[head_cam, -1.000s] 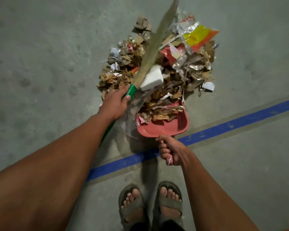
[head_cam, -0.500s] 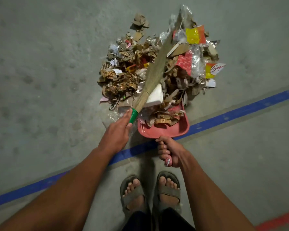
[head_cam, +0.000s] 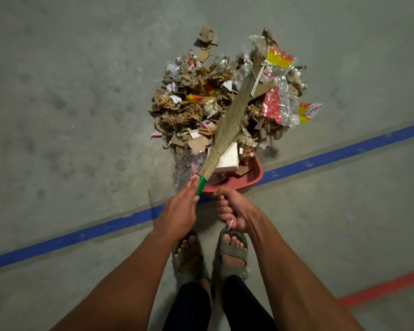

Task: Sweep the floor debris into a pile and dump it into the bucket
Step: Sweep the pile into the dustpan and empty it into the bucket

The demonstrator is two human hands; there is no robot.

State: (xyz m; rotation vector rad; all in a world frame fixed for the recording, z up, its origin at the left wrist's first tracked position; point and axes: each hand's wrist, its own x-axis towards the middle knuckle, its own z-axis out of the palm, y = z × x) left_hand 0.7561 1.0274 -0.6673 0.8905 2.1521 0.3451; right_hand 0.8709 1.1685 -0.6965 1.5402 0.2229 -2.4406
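here, broom (head_cam: pixel 230 125) lies bristles-away across debris (head_cam: pixel 191 111) (left hand (head_cam: pixel 177 211) gripping).

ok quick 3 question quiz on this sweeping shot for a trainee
1. True or false: the dustpan is empty.
2. Which hand grips the broom? A) left B) right
3. What colour is the floor line under the dustpan?

Key:
1. False; a white block and scraps lie in it.
2. A; the left hand grips the green handle, the right hand grips the dustpan's handle.
3. Blue.
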